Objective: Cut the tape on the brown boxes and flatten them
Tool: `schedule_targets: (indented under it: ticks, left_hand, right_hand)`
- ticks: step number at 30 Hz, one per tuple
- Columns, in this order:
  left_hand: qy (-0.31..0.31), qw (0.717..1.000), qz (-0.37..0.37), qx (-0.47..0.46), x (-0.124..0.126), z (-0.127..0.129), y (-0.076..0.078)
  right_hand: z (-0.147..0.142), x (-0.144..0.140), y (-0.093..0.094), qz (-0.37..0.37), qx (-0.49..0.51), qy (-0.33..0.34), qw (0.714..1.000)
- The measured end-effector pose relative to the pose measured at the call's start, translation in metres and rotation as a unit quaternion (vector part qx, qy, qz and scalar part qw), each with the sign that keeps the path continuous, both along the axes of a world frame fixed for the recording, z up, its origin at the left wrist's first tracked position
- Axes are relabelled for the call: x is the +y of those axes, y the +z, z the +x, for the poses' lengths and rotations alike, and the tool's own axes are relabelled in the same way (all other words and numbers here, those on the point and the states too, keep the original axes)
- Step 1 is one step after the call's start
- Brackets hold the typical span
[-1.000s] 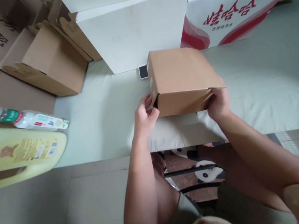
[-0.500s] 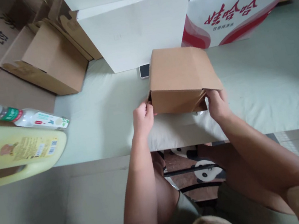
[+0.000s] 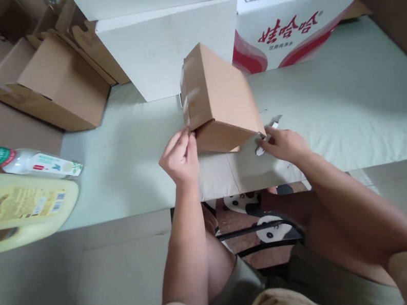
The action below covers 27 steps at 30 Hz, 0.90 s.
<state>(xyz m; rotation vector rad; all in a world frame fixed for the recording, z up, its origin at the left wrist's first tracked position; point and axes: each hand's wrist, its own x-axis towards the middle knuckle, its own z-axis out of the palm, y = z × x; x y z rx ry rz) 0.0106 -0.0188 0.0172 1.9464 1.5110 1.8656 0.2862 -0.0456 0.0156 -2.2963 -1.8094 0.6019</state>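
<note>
A brown cardboard box stands tilted on the pale green cloth, with strips of clear tape along its left side. Pinched at its near left corner, by the flap edge, is my left hand, fingers closed on the cardboard. At the box's near right corner my right hand has its thumb and fingers closed around a slim white tool, which looks like a small box cutter. The fingers cover its middle, and the box corner meets the fingertips. Behind the box's left side, only the edge of a phone shows.
White cartons are stacked at the back, one with red lettering. Open cardboard boxes stand at the back left. A clear bottle and a yellow jug lie at the left. The cloth-covered surface ends just before my legs.
The box has turned and tipped, so its taped left side now shows. My right hand has left the box's right flap and closed on the white tool; my left hand keeps its corner.
</note>
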Motion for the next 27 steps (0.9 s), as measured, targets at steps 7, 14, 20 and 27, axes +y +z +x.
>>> schedule_targets:
  ticks: [7, 14, 20, 27]
  left_hand:
    - [-0.029, 0.983, 0.151, 0.095, -0.021, 0.024, 0.019]
    - [-0.076, 0.980, 0.150, 0.111, -0.040, 0.046, 0.023]
    - [-0.100, 0.968, 0.188, 0.133, -0.057, 0.088, 0.039]
    - [-0.157, 0.962, 0.191, 0.119, -0.064, 0.108, 0.044]
  right_hand:
    - [0.037, 0.010, 0.008, 0.246, 0.213, -0.144, 0.934]
    - [0.031, -0.010, 0.065, 0.506, 0.478, -0.055, 0.716]
    - [-0.013, -0.039, 0.117, 0.565, 0.416, 0.013, 0.712]
    - [-0.021, -0.055, 0.115, 0.462, 0.195, 0.097, 0.860]
